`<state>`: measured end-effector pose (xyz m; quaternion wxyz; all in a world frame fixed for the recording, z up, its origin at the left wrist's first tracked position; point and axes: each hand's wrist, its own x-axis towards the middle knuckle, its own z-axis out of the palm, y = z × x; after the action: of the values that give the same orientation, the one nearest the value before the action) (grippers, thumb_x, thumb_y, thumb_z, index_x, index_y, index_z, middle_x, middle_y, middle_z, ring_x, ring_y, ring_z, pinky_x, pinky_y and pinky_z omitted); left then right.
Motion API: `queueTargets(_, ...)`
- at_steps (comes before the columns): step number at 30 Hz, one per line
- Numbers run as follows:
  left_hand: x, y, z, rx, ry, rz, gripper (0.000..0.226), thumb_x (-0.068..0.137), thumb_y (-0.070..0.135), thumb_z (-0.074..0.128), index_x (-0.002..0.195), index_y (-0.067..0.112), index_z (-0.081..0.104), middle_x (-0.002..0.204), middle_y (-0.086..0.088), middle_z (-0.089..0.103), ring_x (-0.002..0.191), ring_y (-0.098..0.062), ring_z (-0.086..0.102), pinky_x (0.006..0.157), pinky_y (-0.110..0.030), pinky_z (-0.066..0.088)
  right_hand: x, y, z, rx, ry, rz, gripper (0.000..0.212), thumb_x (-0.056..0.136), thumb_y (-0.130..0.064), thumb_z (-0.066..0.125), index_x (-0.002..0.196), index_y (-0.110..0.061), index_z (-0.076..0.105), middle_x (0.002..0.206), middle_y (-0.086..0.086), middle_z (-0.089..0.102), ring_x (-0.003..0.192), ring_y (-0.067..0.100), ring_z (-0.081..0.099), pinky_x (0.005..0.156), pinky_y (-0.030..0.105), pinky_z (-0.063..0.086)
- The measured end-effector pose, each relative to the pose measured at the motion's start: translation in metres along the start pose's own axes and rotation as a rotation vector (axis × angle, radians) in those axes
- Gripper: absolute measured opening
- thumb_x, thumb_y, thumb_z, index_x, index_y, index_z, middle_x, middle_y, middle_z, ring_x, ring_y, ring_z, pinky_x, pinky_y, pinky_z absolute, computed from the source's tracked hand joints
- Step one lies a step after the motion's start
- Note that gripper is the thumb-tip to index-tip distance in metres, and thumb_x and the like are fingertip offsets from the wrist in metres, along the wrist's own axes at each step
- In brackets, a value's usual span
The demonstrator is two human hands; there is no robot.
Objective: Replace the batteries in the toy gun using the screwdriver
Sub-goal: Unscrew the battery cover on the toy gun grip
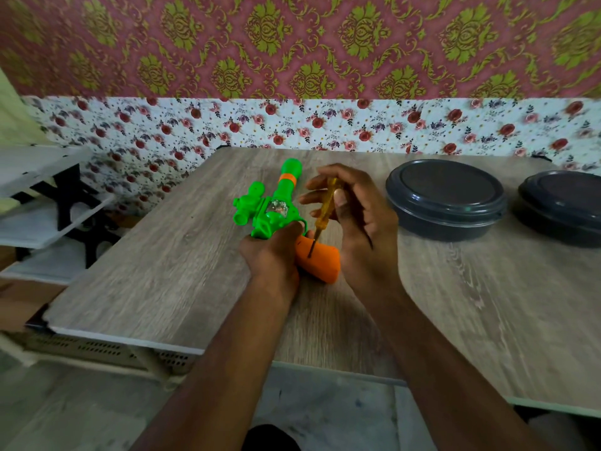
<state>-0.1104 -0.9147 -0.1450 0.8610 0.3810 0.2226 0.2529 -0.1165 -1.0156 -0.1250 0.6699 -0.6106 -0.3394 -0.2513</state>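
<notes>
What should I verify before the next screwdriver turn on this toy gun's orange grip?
1. Left hand grips the green-and-orange plastic toy gun: ok.
2. Right hand holds the yellow clear-handled screwdriver: ok.
3. Screwdriver tip meets the orange grip: ok.
4. Tip seated in a screw head: cannot tell.
5. Two dark round lidded containers stand apart from both hands: ok.

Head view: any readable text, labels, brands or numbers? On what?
None readable.
Sticker on gun: too blurred to read.
Screwdriver: no marking visible.
Near tub, far tub: no labels visible.
</notes>
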Motion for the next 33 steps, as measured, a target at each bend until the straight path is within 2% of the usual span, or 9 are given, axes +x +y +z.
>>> queueTargets(5, 0.000, 0.000, -0.001, -0.015, -0.008, -0.008, 0.029, 0.081, -0.022, 0.064, 0.105, -0.005, 0.066, 0.083, -0.016, 0.068, 0.051, -0.014, 0.067, 0.049, -0.027, 0.056, 0.003, 0.000, -0.001, -0.123, 0.023, -0.090, 0.023, 0.096, -0.001, 0.065, 0.118, -0.008, 0.067, 0.108, 0.020, 0.058, 0.098, 0.040, 0.068, 0.075, 0.054, 0.059)
queueTargets(9, -0.004, 0.002, 0.000, -0.013, -0.015, -0.004, 0.026, 0.082, -0.021, 0.064, 0.102, -0.006, 0.065, 0.080, -0.016, 0.067, 0.049, -0.012, 0.066, 0.047, -0.025, 0.054, 0.000, 0.001, -0.003, -0.104, 0.010, -0.091, 0.034, 0.098, 0.009, 0.054, 0.131, 0.004, 0.060, 0.113, 0.018, 0.069, 0.104, 0.030, 0.071, 0.090, 0.050, 0.058)
queueTargets(12, -0.005, 0.003, 0.001, -0.002, -0.001, -0.010, 0.024, 0.081, -0.022, 0.063, 0.096, -0.004, 0.066, 0.074, -0.012, 0.068, 0.046, -0.010, 0.065, 0.045, -0.023, 0.053, -0.001, -0.001, -0.002, -0.095, -0.038, -0.094, 0.029, 0.101, 0.003, 0.052, 0.128, 0.000, 0.062, 0.119, 0.016, 0.065, 0.107, 0.030, 0.070, 0.088, 0.049, 0.058)
queueTargets(15, -0.003, 0.003, 0.001, 0.014, 0.017, -0.014, 0.026, 0.081, -0.021, 0.064, 0.081, 0.004, 0.066, 0.057, 0.000, 0.070, 0.045, -0.009, 0.065, 0.043, -0.023, 0.052, 0.002, -0.002, 0.000, -0.223, 0.001, -0.132, 0.026, 0.095, 0.001, 0.068, 0.121, 0.000, 0.067, 0.108, 0.018, 0.060, 0.097, 0.028, 0.066, 0.079, 0.032, 0.057)
queueTargets(18, -0.001, 0.002, 0.000, 0.042, 0.019, -0.008, 0.028, 0.080, -0.019, 0.067, 0.078, 0.009, 0.067, 0.057, 0.003, 0.070, 0.047, -0.010, 0.065, 0.047, -0.024, 0.054, 0.001, -0.001, 0.000, -0.198, 0.000, -0.137, 0.034, 0.095, 0.010, 0.062, 0.129, 0.003, 0.064, 0.106, 0.015, 0.067, 0.098, 0.027, 0.071, 0.082, 0.040, 0.060)
queueTargets(21, -0.002, 0.003, 0.000, 0.055, 0.018, -0.005, 0.028, 0.079, -0.018, 0.068, 0.078, 0.010, 0.068, 0.057, 0.004, 0.070, 0.048, -0.010, 0.065, 0.047, -0.024, 0.054, -0.001, -0.001, -0.001, -0.116, -0.032, -0.084, 0.036, 0.099, 0.009, 0.056, 0.133, -0.002, 0.060, 0.120, 0.014, 0.067, 0.106, 0.027, 0.072, 0.088, 0.050, 0.059)
queueTargets(25, -0.008, 0.006, 0.002, 0.024, 0.022, -0.026, 0.026, 0.080, -0.020, 0.066, 0.081, 0.006, 0.066, 0.059, -0.002, 0.069, 0.044, -0.009, 0.065, 0.042, -0.022, 0.051, 0.001, 0.000, -0.001, -0.158, 0.028, -0.093, 0.033, 0.093, -0.002, 0.070, 0.126, 0.001, 0.065, 0.117, 0.017, 0.055, 0.104, 0.037, 0.069, 0.084, 0.045, 0.062)
queueTargets(30, -0.007, 0.006, 0.001, 0.034, 0.013, -0.014, 0.028, 0.080, -0.020, 0.066, 0.078, 0.008, 0.067, 0.057, 0.002, 0.070, 0.046, -0.010, 0.065, 0.045, -0.025, 0.053, -0.001, 0.003, -0.003, -0.199, 0.009, -0.125, 0.035, 0.098, 0.007, 0.057, 0.133, 0.002, 0.061, 0.119, 0.015, 0.067, 0.110, 0.030, 0.069, 0.090, 0.052, 0.057)
queueTargets(33, -0.010, 0.008, 0.002, 0.046, 0.013, -0.018, 0.027, 0.080, -0.019, 0.067, 0.078, 0.008, 0.066, 0.054, 0.003, 0.069, 0.045, -0.009, 0.065, 0.043, -0.023, 0.052, -0.002, 0.003, -0.001, -0.201, -0.004, -0.126, 0.033, 0.098, 0.002, 0.060, 0.131, 0.001, 0.061, 0.127, 0.016, 0.057, 0.115, 0.034, 0.065, 0.090, 0.049, 0.058)
